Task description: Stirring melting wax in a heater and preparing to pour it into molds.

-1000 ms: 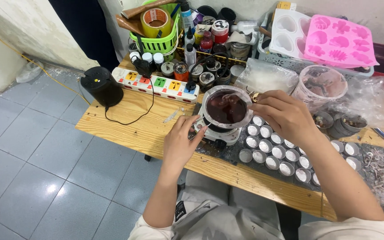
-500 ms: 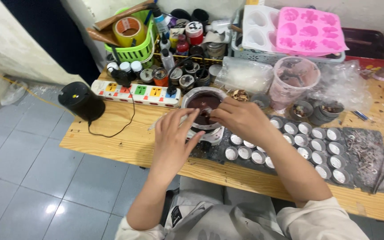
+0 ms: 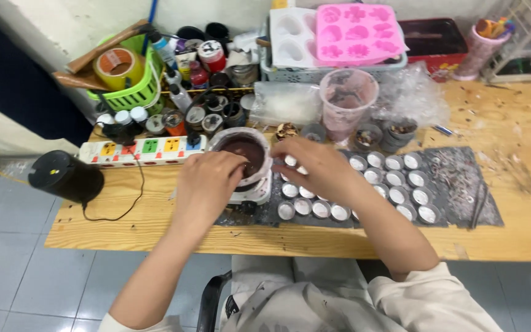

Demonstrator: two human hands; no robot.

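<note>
A small metal pot point(image 3: 244, 149) of dark brown liquid sits on a white hot plate point(image 3: 258, 192) at the table's front. My left hand point(image 3: 207, 183) curls its fingers onto the pot's left rim. My right hand point(image 3: 316, 166) reaches in from the right, its fingertips closed on the pot's right rim. Under and beside the right hand, rows of small round tins point(image 3: 394, 179) with white filling lie on a dark mat point(image 3: 462, 184).
A white power strip point(image 3: 142, 149) and a black cylinder point(image 3: 66, 178) lie to the left. Behind are a green basket point(image 3: 131, 93) with a tape roll point(image 3: 115, 64), several jars, a stained plastic cup point(image 3: 346, 101) and a pink mould point(image 3: 357, 31). A wooden table point(image 3: 523, 123) carries it all.
My left hand has lifted off the table and moved onto the pot's left rim. My right hand has come down from above the pot to its right rim. The view shifted right.
</note>
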